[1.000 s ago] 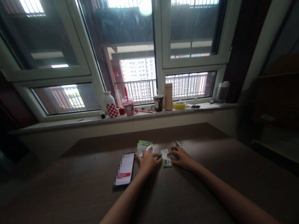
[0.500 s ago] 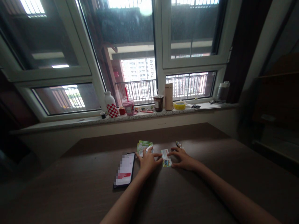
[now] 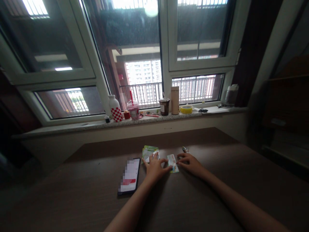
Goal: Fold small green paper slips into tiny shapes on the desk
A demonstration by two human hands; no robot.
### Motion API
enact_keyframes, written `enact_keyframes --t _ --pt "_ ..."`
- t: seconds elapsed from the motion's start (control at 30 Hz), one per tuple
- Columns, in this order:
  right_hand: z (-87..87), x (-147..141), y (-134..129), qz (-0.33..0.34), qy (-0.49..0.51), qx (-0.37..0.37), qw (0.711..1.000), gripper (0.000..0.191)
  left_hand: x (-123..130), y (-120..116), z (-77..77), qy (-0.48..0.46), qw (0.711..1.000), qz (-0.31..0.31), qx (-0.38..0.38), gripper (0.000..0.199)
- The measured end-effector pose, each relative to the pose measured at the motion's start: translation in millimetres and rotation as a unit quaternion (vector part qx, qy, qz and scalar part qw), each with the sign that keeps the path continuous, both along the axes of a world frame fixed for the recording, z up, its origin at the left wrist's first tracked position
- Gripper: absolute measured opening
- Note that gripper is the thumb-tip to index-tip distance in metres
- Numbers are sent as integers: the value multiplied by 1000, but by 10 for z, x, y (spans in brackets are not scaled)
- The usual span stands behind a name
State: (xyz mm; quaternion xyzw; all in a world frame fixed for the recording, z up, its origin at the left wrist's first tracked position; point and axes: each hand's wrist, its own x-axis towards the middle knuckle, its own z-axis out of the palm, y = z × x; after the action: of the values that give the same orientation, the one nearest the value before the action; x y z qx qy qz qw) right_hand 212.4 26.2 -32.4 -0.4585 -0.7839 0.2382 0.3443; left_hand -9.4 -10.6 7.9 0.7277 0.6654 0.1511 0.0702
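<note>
A small printed card or packet [image 3: 172, 160], white with coloured print at its near end, lies flat on the brown table between my hands. My left hand [image 3: 155, 168] has its fingers spread, the thumb resting on the card's near part and the other fingers over a small stack of green and white printed sheets [image 3: 150, 150]. At the card's right edge, my right hand [image 3: 191, 163] has its fingertips drawn close together; whether they pinch anything is too small to tell. A small shiny item [image 3: 185, 149] lies just beyond my right fingers.
A phone [image 3: 129, 176] with its screen lit lies left of my left hand. Along the windowsill [image 3: 149, 119] stand a checkered bottle [image 3: 116, 109], a pink drink cup [image 3: 133, 110], a dark drink cup [image 3: 164, 107], a tan flask [image 3: 175, 100], yellow tape [image 3: 186, 109] and scissors [image 3: 203, 111].
My right thumb has closed in towards its fingers at the card's edge. My left thumb has shifted right onto the card, covering part of its print.
</note>
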Motion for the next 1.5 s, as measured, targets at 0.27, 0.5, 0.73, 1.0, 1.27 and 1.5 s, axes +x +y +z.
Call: enact_keyframes --t 0.27,0.5,0.73,1.0,1.27,1.5 --pt "-34 -36 8 7 -88 60 994 22 -5 27 -27 15 1000 -9 9 44" --pt "-46 -90 40 -10 -111 88 990 25 -13 44 -54 22 999 -19 17 42" --pt "15 -160 -21 -35 -163 105 980 29 -9 44 -46 26 999 -16 15 42" --pt "132 -273 -83 -101 -247 97 959 33 -12 61 -66 21 999 -18 18 41" --pt "136 -320 -94 -124 -272 96 949 34 -24 50 -65 13 1000 -22 10 41" --pt "108 -266 -93 -108 -211 96 967 31 -34 71 -69 22 999 -24 0 45"
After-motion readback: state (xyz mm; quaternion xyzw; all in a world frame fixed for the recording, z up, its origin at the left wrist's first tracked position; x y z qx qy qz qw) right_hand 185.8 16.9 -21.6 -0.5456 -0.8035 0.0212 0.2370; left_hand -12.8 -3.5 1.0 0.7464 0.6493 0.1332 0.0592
